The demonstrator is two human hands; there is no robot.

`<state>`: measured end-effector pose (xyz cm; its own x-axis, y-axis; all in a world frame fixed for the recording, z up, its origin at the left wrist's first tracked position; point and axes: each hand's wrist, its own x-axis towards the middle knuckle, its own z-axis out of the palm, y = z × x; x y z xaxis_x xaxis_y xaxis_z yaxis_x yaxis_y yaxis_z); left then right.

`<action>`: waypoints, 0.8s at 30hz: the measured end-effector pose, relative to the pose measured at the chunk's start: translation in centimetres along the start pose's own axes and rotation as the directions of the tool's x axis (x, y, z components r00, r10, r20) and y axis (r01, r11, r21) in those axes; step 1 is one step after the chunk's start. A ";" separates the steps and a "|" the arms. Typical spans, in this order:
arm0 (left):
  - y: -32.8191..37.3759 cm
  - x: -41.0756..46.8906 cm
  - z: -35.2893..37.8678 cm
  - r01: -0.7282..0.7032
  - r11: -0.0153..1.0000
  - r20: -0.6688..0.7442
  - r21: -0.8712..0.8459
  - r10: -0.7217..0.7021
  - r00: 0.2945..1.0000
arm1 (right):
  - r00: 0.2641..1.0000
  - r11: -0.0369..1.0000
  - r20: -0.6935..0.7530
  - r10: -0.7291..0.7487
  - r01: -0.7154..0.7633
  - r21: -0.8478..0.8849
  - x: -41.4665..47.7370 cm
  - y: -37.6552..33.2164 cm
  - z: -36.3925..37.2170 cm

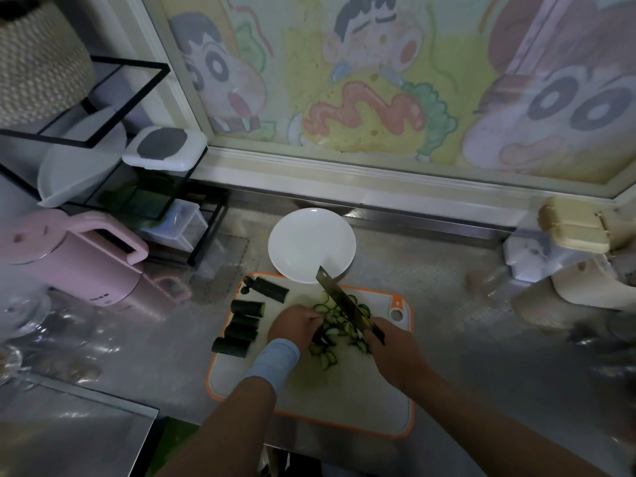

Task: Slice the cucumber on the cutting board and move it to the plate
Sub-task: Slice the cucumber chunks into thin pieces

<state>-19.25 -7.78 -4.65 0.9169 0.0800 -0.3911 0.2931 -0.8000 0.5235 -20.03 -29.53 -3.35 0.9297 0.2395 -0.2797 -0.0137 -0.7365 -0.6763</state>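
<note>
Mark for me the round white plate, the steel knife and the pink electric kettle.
round white plate (pixel 303 242), head view, bare centre.
steel knife (pixel 342 299), head view, middle of blade.
pink electric kettle (pixel 75 266), head view, side of body.

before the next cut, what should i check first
1. Right hand grip curled round the knife handle: ok.
2. Left hand fingertips clear of the blade: cannot tell, they curl out of sight.
3. Cucumber piece held down by the left hand: ok.
4. Plate bare and at the cutting board far edge: ok.
5. All cucumber sliced: not ok, uncut chunks lie on the board's left side.
</note>
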 end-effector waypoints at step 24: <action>2.6 1.7 0.9 0.040 0.970 -0.041 -0.239 -0.051 0.998 | 0.972 0.965 -0.163 0.170 -0.197 -0.171 -0.1 4.3 -2.2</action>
<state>-17.19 -10.25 -4.64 0.9111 0.1444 -0.3861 0.3854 -0.6308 0.6734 -19.39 -34.10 -4.71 0.9612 0.0048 -0.2759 -0.1337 -0.8664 -0.4810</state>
